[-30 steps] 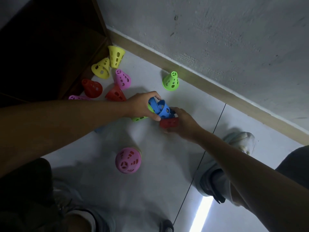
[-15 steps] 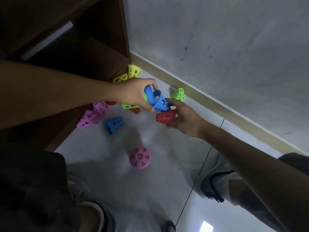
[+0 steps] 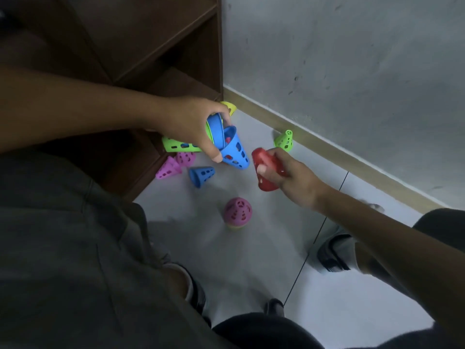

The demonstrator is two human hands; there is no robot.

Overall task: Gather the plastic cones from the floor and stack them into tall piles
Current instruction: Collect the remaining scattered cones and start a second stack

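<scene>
Stacking step. Left hand point(image 3: 193, 127) grasping nested blue and green cones point(image 3: 226, 144); right hand point(image 3: 289, 175) grasping red cone point(image 3: 266, 170) just beside. Next, probably: align red cone with stack, slide on.

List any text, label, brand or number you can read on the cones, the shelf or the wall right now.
None: no text can be read anywhere.
Red cone in the right hand: holes only, motion-blurred.
Blue cone in the left hand: plain plastic, no marking visible.
Shelf and wall: bare, dim, no print.
</scene>
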